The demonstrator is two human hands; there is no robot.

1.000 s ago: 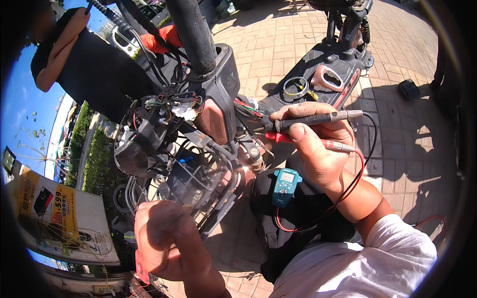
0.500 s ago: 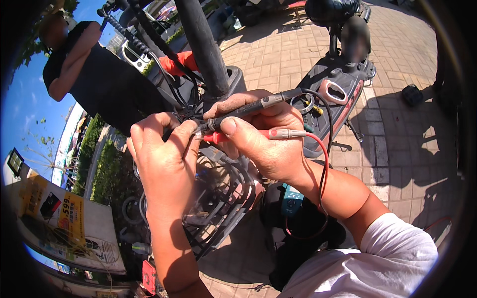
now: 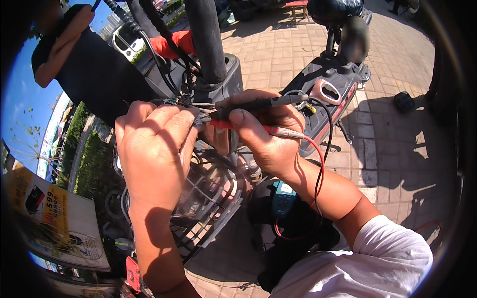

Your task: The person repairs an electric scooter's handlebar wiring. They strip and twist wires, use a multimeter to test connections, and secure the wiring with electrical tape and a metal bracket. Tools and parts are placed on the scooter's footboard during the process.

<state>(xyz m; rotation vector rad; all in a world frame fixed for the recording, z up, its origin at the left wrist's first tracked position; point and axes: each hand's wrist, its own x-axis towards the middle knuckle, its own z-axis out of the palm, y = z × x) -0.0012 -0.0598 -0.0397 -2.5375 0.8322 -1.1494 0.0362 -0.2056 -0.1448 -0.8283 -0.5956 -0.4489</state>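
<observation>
Two multimeter probes, a black one (image 3: 271, 103) and a red one (image 3: 285, 132), lie side by side in my right hand (image 3: 273, 141), which is closed round them. Their tips point left at a small pale wire connector (image 3: 201, 119). Pinched round that connector is my left hand (image 3: 156, 149), its fingers hiding most of it. I cannot tell whether the tips touch the metal inside. Beyond the hands, thin wires (image 3: 185, 97) come out at the foot of a scooter's dark steering column (image 3: 206, 44). A teal multimeter (image 3: 283, 198) rests on my dark-clothed lap, its leads running up past my right forearm.
Below my hands is a black wire basket (image 3: 213, 211). A person with folded arms (image 3: 94, 69) stands at the left. A scooter deck (image 3: 318, 84) with a seat lies at the upper right on brick paving (image 3: 268, 49). A yellow-and-white sign board (image 3: 54, 213) stands at the lower left.
My view has shifted slightly, and surroundings sit lower or further left. The black probe has turned flatter in my right hand. My left fingers have folded closer together over the connector.
</observation>
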